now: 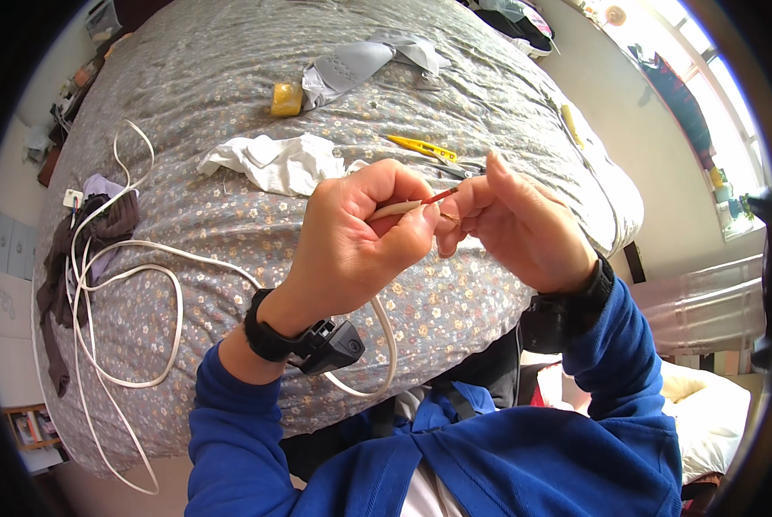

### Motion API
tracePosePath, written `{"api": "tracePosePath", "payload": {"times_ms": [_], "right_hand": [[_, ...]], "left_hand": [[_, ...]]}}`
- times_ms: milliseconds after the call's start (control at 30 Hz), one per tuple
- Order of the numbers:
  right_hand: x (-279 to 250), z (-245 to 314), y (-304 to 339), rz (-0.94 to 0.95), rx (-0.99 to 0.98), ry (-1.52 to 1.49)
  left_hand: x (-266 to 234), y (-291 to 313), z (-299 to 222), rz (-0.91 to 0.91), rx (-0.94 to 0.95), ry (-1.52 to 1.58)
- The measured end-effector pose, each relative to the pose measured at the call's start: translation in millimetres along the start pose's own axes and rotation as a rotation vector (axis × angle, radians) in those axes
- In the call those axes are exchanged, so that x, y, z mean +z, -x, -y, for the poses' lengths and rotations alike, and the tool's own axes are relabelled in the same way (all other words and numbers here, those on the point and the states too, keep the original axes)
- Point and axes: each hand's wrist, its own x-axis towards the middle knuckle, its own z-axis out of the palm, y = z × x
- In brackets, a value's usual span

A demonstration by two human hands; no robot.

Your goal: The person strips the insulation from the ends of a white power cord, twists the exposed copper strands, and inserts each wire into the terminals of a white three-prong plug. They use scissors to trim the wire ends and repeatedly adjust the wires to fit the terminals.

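Observation:
My left hand [360, 237] is closed, pinching the end of a white electrical cable [394, 209] between thumb and fingers. A red inner wire [440, 196] sticks out of the cable's white sheath toward the right, and thin copper-coloured strands [449, 217] show below it. My right hand [523, 220] is close against the wire's end, its thumb raised apart and its other fingers loosely bent; whether they touch the strands is hard to see. Behind the hands lie a yellow utility knife [422, 147] and a dark-handled tool [459, 168], partly hidden.
The cable's loops [179, 302] spread over the left of the flowered bedspread [231, 233], near dark clothing [114, 220] and a small white block [73, 198]. Beyond the hands lie a white cloth [274, 164], a yellow tape roll [287, 99] and a grey cloth-like item [347, 71].

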Motion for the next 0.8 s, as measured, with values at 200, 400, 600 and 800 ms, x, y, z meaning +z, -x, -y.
{"api": "tracePosePath", "payload": {"times_ms": [200, 400, 600, 800], "right_hand": [[0.5, -6.9, -2.6, 0.126, 0.073, -0.221], [11.9, 2.9, -0.1, -0.072, -0.105, 0.401], [10.9, 19.9, -10.3, -0.137, -1.084, 1.805], [4.6, 31.9, -13.9, -0.049, -1.192, 1.934]], "left_hand": [[-1.6, -2.1, 3.5, -0.010, 0.082, -0.112], [-5.6, -2.9, 1.6, 0.000, 0.151, -0.318], [-13.4, -9.8, 6.5, 0.149, -0.278, 0.312], [-11.3, -11.2, 13.8, 0.236, -0.452, 0.695]]}}
